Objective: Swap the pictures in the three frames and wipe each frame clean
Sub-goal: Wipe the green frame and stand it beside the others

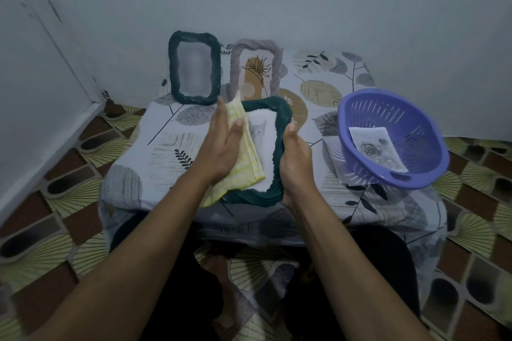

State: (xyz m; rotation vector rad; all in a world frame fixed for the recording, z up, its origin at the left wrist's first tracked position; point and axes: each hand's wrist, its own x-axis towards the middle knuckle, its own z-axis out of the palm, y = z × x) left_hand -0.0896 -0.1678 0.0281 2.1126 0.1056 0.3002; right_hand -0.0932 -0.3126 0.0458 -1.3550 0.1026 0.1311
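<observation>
A dark green frame [279, 119] with a cat picture [261, 133] is tilted up over the table's front edge. My right hand [295, 158] grips its right side. My left hand [221, 144] presses a yellow cloth [248, 163] flat against the frame's left half with straight fingers. Two more frames lean on the back wall: a dark green frame [173, 69] with a blurred picture, and to its right a grey-mauve frame [237, 63] with a plant drawing.
A purple plastic colander [415, 130] stands at the table's right with a rose picture [374, 147] inside it. The low table wears a leaf-patterned cloth [155, 147]. Walls close in behind and at left; patterned floor lies around.
</observation>
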